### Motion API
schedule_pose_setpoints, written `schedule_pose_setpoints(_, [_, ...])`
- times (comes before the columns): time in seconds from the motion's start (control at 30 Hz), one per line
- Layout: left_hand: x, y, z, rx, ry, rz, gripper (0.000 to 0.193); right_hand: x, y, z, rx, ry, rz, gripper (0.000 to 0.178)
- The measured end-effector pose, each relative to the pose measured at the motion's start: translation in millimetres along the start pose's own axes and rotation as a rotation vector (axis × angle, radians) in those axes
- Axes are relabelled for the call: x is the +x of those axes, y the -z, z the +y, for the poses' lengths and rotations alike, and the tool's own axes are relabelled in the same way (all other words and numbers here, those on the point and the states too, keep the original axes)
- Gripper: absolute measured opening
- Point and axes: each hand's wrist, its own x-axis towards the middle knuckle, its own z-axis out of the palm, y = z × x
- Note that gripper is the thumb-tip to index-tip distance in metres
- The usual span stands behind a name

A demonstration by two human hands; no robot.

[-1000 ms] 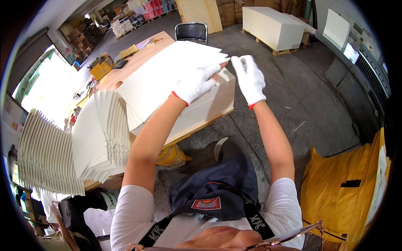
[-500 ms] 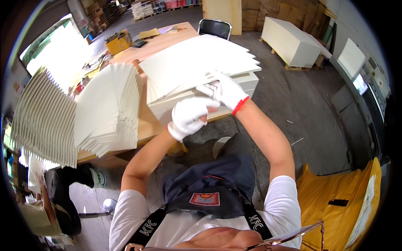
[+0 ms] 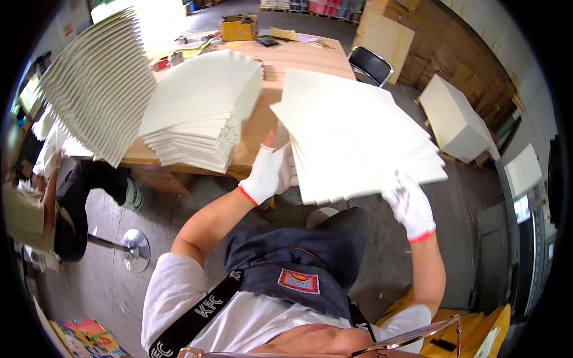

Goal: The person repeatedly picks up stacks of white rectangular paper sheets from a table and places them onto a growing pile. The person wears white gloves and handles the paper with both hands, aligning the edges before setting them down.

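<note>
Head view shows both gloved hands, left hand [image 3: 271, 173] and right hand [image 3: 409, 203], now gripping a fanned sheaf of cream sheets [image 3: 352, 134] lifted off the table [image 3: 298, 56], right of the stacks [image 3: 203, 107].

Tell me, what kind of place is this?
Probably a paper or printing workshop: fanned stacks of cream sheets cover a wooden table, another stack sits on a pallet, and the floor is bare concrete.

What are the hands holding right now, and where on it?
A fanned stack of cream sheets. The left hand grips its near left edge, the right hand its near right corner.
</note>
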Motion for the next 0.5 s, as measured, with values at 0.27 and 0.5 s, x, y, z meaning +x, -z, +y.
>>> schedule_pose_setpoints(0.27, [-55.8, -47.8, -12.2, 0.614, -0.086, 0.158, 0.055, -60.9, 26.9, 12.2, -0.007, 0.043, -0.15, 0.033])
schedule_pose_setpoints(0.5, [-122.9, -39.1, 63.1, 0.62, -0.588, 0.402, 0.041, 19.6, -94.9, -4.8, 0.018, 0.163, -0.418, 0.047])
